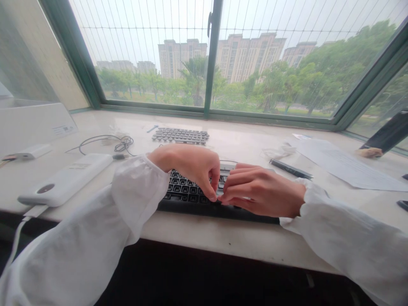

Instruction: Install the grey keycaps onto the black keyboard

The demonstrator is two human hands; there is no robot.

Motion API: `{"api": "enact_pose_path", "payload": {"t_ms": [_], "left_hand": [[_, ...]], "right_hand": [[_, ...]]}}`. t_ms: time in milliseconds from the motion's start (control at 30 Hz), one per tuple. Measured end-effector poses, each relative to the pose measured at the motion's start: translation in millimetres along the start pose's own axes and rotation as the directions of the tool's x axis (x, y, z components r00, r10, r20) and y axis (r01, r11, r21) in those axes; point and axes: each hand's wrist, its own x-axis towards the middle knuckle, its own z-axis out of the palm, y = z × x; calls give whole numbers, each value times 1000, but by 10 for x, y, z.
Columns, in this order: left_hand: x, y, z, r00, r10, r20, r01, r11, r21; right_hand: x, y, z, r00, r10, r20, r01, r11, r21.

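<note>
A black keyboard (pixel 188 208) lies along the front of the white sill, its left part showing square key sockets without caps. Over its middle, my left hand (pixel 191 163) is bent down with thumb and forefinger closed near the front row. My right hand (pixel 259 189) rests on the keyboard's right part, fingers drawn together, their tips almost meeting the left thumb. Anything between the fingertips of either hand is too small or hidden to make out. Light keycaps (pixel 220 185) show between the hands. Behind the keyboard, black keycaps (pixel 181 135) lie in rows.
On the left are a white power bank (pixel 68 178) with a cable, a coiled black cable (pixel 123 143) and a white box (pixel 35 123). To the right lie a dark pen-like object (pixel 290 168), a paper sheet (pixel 344 163) and a propped dark device (pixel 387 134). A window stands behind.
</note>
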Motion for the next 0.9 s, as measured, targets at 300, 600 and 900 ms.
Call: {"api": "enact_pose_path", "payload": {"t_ms": [300,600,900], "left_hand": [[-3,14,-6,1000,-10,4,10,1000,-7],[3,16,1,1000,8,-2,-8,999,-45],[37,26,20,1000,5,2,-5,1000,-21]], "right_hand": [[-4,-11,3,997,-77,-26,73,990,-123],[-11,-2,6,997,-70,-34,67,994,-80],[-1,4,-8,1000,-12,-4,12,996,91]]}}
